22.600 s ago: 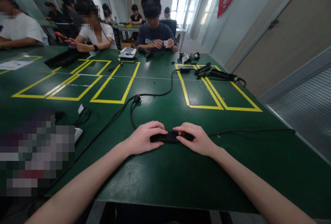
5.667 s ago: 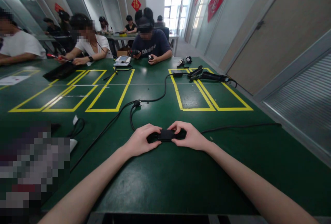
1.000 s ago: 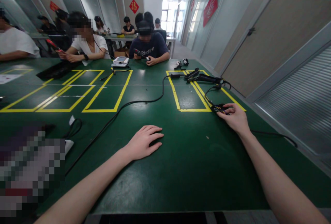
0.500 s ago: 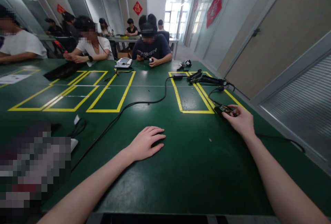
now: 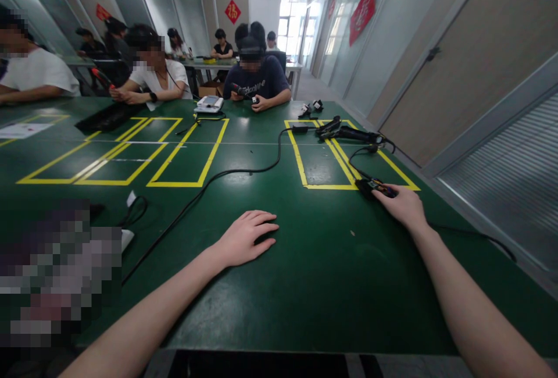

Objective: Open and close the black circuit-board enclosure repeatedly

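Note:
My left hand (image 5: 250, 240) lies palm down on the green table (image 5: 314, 296), fingers spread, holding nothing. Farther off on the right, my right hand (image 5: 405, 203) grips a small black electronic device (image 5: 375, 186) with coloured wires showing on it; my fingers and palm hide part of it. The device sits low over the table by the near corner of a yellow tape outline (image 5: 331, 187). A thin black cable (image 5: 353, 157) runs from it to a black handheld tool (image 5: 357, 134) lying behind it.
A long black cord (image 5: 235, 173) crosses the table from a dark inline block (image 5: 300, 128). Small black-and-white pieces (image 5: 310, 109) lie at the far edge. A white device (image 5: 209, 104) stands before a person in a dark shirt (image 5: 257, 78). At left, a pixelated area hides things.
My right hand has shifted the black electronic device slightly to the left, toward the yellow tape corner. My left hand stays in place on the table.

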Demonstrator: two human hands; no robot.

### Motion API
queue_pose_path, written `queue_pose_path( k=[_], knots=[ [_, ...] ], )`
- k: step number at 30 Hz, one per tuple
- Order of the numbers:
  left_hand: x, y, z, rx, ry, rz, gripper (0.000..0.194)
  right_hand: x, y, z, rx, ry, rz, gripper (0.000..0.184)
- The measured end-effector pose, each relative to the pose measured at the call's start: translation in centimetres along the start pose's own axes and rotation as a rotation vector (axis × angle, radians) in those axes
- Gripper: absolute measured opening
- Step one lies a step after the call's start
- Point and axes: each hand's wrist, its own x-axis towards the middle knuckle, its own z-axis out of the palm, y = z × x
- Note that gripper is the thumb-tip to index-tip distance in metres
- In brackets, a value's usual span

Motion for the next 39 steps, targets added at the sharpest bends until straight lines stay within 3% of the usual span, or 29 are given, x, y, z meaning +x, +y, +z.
queue_pose_path(
  k=[2,5,9,12,14,16,22,27,39],
  knots=[
    [0.0,0.0,0.0,0.000,0.000,-0.003,0.029,-0.6,-1.9,0.0,-0.015,-0.059,0.060,0.048],
    [0.1,-0.1,0.1,0.001,-0.011,-0.007,0.028,-2.1,-5.3,0.4,0.034,-0.138,-0.038,0.045],
    [0.1,0.1,-0.1,-0.014,0.028,-0.012,0.039,-6.0,-10.4,1.0,0.227,-0.241,-0.369,0.036],
    [0.1,0.5,-0.2,-0.031,0.115,0.006,0.048,-10.1,-14.5,1.1,0.386,-0.425,-0.646,0.029],
    [0.0,0.8,-0.3,-0.041,0.128,0.041,0.043,-12.6,-16.6,0.9,0.485,-0.543,-0.822,0.029],
    [-0.1,1.0,-0.2,-0.036,0.113,0.070,0.037,-14.1,-17.8,0.8,0.491,-0.582,-0.897,0.029],
    [-0.1,1.0,-0.1,0.021,0.193,0.033,0.042,-14.3,-17.8,1.0,0.462,-0.523,-0.939,0.024],
    [0.3,1.0,-0.4,-0.104,0.112,0.035,0.026,-14.2,-17.4,0.6,0.467,-0.530,-1.028,0.023],
    [0.1,1.2,-0.5,-0.125,0.036,-0.035,0.035,-14.5,-17.7,0.3,0.415,-0.446,-1.085,0.025]
  ],
)
